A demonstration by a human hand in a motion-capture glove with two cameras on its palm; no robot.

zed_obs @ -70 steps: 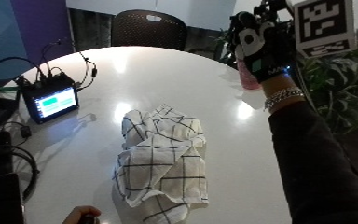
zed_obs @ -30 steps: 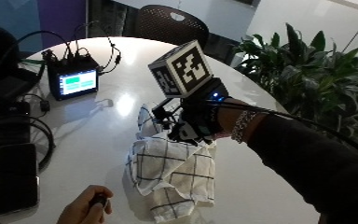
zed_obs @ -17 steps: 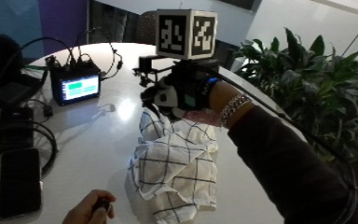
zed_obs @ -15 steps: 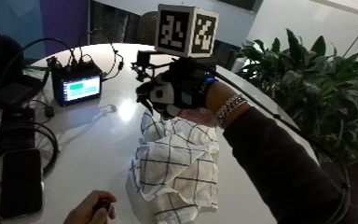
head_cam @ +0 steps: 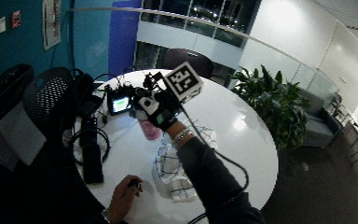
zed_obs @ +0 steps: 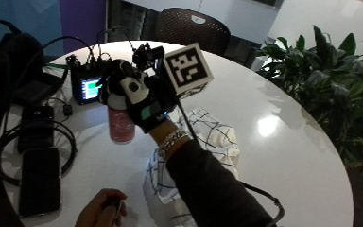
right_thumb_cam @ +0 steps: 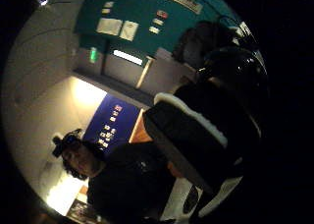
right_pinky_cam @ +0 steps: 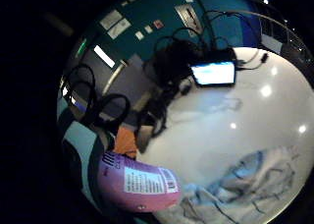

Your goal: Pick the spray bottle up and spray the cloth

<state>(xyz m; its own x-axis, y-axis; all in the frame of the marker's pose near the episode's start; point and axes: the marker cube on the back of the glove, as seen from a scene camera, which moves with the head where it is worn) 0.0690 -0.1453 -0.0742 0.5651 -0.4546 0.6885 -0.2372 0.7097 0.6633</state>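
Gloved right hand [zed_obs: 134,97] apparently grips pink spray bottle [zed_obs: 121,125]; cloth [zed_obs: 216,137] beside

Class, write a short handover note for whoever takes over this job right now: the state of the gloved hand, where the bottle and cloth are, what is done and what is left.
Right hand: gloved, raised above the table, fingers curled round the top of the pink spray bottle.
Spray bottle: upright, in the hand, beside the checked cloth; I cannot tell whether its base rests on the white table or hangs just above it.
Cloth: crumpled on the table, partly hidden by the forearm.
Done: the bottle is in hand.
Left: aim the nozzle at the cloth and spray. No spray is visible, and I cannot tell whether the cloth is wet.
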